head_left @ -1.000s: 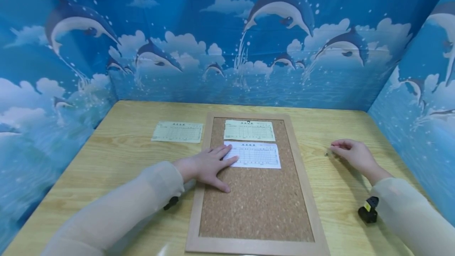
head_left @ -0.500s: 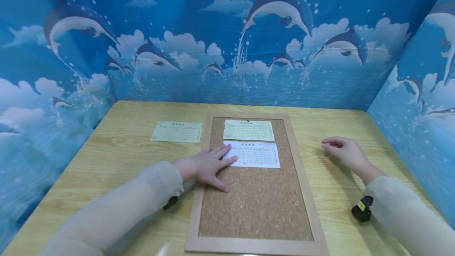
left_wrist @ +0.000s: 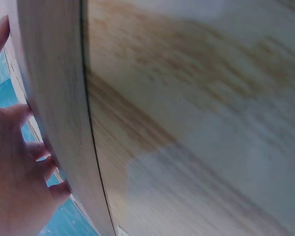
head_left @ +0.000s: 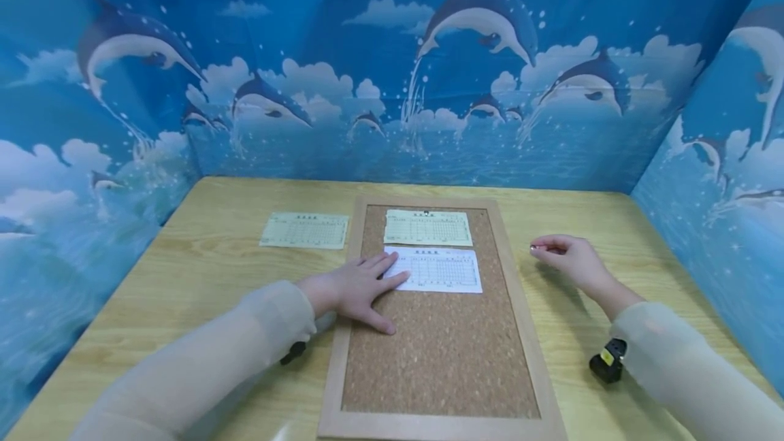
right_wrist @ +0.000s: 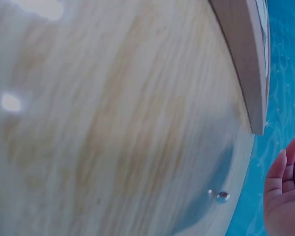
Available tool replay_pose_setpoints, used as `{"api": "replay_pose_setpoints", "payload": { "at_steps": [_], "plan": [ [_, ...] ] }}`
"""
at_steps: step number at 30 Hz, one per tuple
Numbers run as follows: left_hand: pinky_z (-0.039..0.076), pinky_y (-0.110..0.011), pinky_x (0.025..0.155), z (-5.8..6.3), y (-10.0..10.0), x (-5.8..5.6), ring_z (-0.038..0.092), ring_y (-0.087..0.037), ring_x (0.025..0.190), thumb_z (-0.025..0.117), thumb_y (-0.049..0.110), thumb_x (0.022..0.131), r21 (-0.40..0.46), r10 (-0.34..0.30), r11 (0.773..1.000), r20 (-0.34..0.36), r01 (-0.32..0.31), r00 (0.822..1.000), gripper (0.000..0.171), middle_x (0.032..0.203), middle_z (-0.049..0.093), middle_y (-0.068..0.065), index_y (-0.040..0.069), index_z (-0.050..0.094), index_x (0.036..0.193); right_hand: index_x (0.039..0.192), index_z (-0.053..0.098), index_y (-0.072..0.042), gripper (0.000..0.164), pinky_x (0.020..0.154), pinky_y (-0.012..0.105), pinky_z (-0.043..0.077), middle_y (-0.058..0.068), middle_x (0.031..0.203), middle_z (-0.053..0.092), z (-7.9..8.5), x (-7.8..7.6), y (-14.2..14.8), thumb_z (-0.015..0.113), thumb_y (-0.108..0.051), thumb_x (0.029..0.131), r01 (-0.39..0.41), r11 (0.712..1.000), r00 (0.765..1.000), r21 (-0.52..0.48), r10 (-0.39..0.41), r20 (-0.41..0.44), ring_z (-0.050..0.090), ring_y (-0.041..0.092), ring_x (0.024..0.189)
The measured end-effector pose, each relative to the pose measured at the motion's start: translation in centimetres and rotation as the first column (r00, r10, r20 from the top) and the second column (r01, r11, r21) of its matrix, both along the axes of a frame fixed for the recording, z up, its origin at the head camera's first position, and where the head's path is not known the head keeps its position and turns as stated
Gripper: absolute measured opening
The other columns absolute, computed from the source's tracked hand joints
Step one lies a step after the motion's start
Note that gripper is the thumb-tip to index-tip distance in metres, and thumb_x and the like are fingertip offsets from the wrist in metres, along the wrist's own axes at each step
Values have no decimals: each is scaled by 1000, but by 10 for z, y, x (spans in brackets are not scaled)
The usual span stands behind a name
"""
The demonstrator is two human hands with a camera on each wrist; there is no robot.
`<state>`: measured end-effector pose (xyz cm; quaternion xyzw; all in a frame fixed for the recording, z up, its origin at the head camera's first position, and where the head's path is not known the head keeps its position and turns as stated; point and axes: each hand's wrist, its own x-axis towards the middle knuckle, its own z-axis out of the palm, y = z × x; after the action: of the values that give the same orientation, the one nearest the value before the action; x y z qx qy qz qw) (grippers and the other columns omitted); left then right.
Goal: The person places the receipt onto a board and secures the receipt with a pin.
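Head camera view: a white printed slip [head_left: 441,271] lies flat on a corkboard [head_left: 437,352], its long axis running from nine to three o'clock and its heading toward twelve, while the board's own length runs from twelve to six. A person's left hand [head_left: 361,288], fingers straight and spread, rests over the slip's nine-o'clock end; most of the paper extends between two and three o'clock from that hand. Well apart at three o'clock from the slip, the right hand [head_left: 574,264] pinches a small shiny pin [head_left: 533,247] at its fingertips, between nine and ten o'clock from the palm; which way the pin points is too small to tell. Thin, ruled, pale green paper, the upper slip [head_left: 427,228] sits just beside the white one at twelve o'clock. Speckled brown cork fills a smooth, rectangular wooden frame on a yellowish wood-grain table [head_left: 208,278], where a rounded, shiny piece [right_wrist: 222,197] also lies.
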<state>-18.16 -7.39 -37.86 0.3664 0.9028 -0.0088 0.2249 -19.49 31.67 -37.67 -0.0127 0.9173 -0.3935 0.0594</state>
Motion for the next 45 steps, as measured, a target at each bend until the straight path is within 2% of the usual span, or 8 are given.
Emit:
{"api": "replay_pose_setpoints", "payload": {
  "at_steps": [3,12,22,30,39,45],
  "plan": [
    [9,-47,111,-1,-1,1,-6,-25,141,47,80,73,-1,5,1000,2,-5,1000,99,156,-8,-8,30,11,151,122,57,3,48,76,32,49,18,115,60,0,-1,-6,59,-35,92,-13,1000,1000,-22,13,7,55,13,92],
    [9,-47,111,0,1,-2,-6,-25,141,46,81,72,1,-5,1000,-12,5,1000,100,156,-8,-8,30,10,151,116,62,3,39,71,25,48,16,108,64,-4,-8,-20,63,-26,90,-32,999,999,-13,32,-39,56,14,89],
    [8,-46,111,1,2,0,-7,-24,141,46,81,72,-13,6,1000,7,-6,1000,100,156,-9,-6,31,9,151,113,63,3,35,66,28,49,14,102,64,-3,-13,-40,64,-23,90,-47,997,999,-57,46,-5,55,15,82],
    [8,-47,111,-1,1,0,-7,-24,141,46,81,72,-4,8,1000,7,-8,1000,100,156,-9,-7,30,10,151,108,65,3,30,66,25,47,7,93,65,-4,-16,-54,66,-19,88,-65,996,998,-67,65,-9,54,13,79],
    [7,-46,111,-3,0,0,-7,-24,141,46,81,71,-13,20,1000,7,-20,1000,101,155,-10,-6,32,8,150,109,65,2,29,69,33,48,9,93,64,1,-18,-72,65,-18,88,-112,991,993,-80,114,26,54,18,80],
    [8,-47,111,-1,1,1,-6,-25,141,47,81,71,-6,17,1000,1,-17,1000,101,156,-9,-7,31,10,150,108,66,1,26,69,33,48,9,92,64,3,-17,-81,66,-16,88,-119,989,993,-90,121,14,54,18,79]
  ]
}}
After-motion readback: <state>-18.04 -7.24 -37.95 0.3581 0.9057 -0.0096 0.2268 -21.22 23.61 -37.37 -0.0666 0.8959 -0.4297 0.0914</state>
